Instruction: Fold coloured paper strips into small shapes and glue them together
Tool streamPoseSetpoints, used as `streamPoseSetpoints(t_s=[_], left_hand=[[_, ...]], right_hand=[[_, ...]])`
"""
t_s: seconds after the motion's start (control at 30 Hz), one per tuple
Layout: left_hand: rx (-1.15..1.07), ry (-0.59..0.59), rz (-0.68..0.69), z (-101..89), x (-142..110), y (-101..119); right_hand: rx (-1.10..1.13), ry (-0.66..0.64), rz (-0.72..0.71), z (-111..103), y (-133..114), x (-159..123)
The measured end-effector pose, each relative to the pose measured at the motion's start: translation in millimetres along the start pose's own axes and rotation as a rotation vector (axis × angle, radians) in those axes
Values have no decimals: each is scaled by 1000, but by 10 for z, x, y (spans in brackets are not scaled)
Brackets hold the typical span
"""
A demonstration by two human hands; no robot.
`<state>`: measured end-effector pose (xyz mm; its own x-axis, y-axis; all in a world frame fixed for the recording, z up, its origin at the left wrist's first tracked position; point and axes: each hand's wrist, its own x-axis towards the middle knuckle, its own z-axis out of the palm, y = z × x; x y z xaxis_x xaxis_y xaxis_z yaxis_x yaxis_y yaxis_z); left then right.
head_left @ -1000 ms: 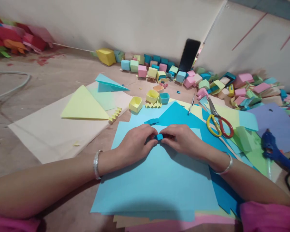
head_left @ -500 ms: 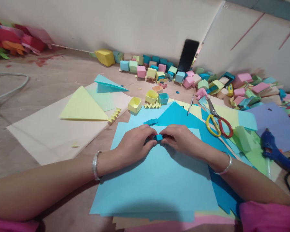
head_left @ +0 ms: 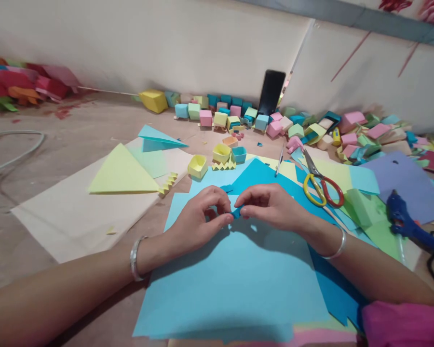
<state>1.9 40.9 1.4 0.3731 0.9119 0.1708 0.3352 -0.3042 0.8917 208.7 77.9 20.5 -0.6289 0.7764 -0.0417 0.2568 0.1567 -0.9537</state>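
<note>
A small folded piece of blue paper (head_left: pixel 236 212) is pinched between my two hands, just above the light blue sheets (head_left: pixel 231 279). My left hand (head_left: pixel 208 209) grips its left end with thumb and fingertips. On its other end, my right hand (head_left: pixel 265 206) is closed the same way, hiding part of it. Behind my left fingers lies another blue paper scrap (head_left: pixel 227 188). A darker blue sheet (head_left: pixel 255 172) comes to a point beyond my hands. Little open paper boxes, yellow (head_left: pixel 197 166) and blue (head_left: pixel 238 154), stand farther back beside a zigzag yellow strip (head_left: pixel 223 166).
Scissors (head_left: pixel 323 185) and a blue glue gun (head_left: pixel 401 217) lie to the right, near a pen (head_left: pixel 279 161). A phone (head_left: pixel 271 92) leans on the wall behind several paper cubes (head_left: pixel 205 118). Left are a folded yellow sheet (head_left: pixel 121 173) and a cable (head_left: pixel 14 132).
The folded blue piece has turned and tilted between my fingertips, and less of its top shows. My left fingers have shifted on it. The whole view has moved slightly.
</note>
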Motion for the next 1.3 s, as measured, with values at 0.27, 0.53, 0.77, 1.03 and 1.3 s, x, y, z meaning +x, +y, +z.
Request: streamPoseSetpoints(t_s=[0.27,0.53,0.77,1.03,1.3], left_hand=[[111,-6,131,-6,-19,7],[221,44,173,-32,-40,28],[201,-48,99,-2,-37,-9],[211,-125,74,62,-103,19],[145,-150,83,186,-86,-124]], right_hand=[[76,99,43,94,49,-7],[5,117,45,96,35,-5],[-128,173,-1,105,44,-1],[-237,131,-27,116,48,-52],[-272,15,46,43,129,-65]])
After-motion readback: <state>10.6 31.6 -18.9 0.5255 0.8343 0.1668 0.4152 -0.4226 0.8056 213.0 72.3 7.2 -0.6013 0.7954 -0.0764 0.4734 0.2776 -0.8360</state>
